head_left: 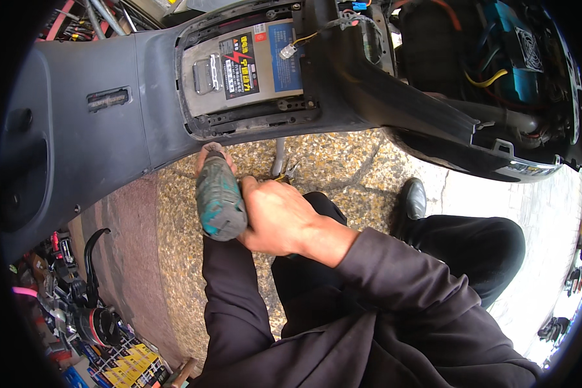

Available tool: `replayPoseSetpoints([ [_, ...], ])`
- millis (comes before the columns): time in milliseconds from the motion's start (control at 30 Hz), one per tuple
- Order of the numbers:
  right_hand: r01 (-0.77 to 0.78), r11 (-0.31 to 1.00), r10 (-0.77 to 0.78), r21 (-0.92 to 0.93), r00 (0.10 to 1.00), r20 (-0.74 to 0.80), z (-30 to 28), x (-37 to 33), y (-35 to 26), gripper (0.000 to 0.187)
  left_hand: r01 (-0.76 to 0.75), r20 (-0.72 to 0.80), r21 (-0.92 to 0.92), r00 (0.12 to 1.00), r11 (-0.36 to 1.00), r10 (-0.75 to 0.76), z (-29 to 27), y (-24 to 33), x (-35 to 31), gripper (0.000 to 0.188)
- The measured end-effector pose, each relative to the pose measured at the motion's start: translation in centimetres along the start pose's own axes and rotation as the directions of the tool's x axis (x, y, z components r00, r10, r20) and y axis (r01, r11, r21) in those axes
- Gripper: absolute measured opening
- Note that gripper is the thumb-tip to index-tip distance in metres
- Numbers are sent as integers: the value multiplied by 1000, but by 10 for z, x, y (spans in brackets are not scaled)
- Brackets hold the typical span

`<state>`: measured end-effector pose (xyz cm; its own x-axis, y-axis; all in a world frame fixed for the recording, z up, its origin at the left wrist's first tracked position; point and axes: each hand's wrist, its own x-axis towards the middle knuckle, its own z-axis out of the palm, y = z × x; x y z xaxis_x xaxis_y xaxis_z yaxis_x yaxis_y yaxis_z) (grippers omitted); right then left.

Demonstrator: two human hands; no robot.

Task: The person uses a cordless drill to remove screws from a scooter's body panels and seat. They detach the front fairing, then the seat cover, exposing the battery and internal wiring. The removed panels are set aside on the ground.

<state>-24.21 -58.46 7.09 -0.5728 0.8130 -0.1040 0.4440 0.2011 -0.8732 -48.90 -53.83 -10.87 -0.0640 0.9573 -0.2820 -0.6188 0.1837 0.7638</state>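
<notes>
My right hand (281,216) is wrapped around a worn teal-and-black cordless driver (220,197), its nose directed away from me at the lower edge of a dark grey scooter body (165,139). At that nose, the fingers of my left hand (203,155) show in part, curled beside the tip. Most of the left hand lies hidden behind the driver, and whatever it pinches cannot be made out. The bit and any screw are out of sight as well. Above them, a metal battery box (204,48) with labels and a folding handle sits in the scooter's open compartment.
A loose white connector (288,51) hangs on wires over the compartment. At the right, the body opens onto a teal unit (520,58) with cables. Pliers (288,171) lie on the speckled ground. Tools and packages (129,365) crowd the lower left. My shoe (415,198) stands to the right.
</notes>
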Motion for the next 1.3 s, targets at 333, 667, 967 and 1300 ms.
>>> replayPoseSetpoints([
  [333, -94, 996, 93, 8, 991, 92, -11, -47, 16, 45, -205, -433, 266, 848, 942, 307, -4, -37, 13, 25],
  [667, -59, 995, 56, -79, 997, -49, -33, -85, 40, 30, 81, -552, 564, 777, 822, 302, 69, -30, 22, 48],
  [967, 28, 999, -29, -16, 996, -83, -55, -115, 52, 38, -30, -495, 28, 868, 999, 40, 60, -32, 8, 22],
  [1300, 96, 994, -93, 49, 994, -61, -65, -116, 63, 24, -115, -308, -513, 950, 851, -57, 68, -35, -29, 18],
])
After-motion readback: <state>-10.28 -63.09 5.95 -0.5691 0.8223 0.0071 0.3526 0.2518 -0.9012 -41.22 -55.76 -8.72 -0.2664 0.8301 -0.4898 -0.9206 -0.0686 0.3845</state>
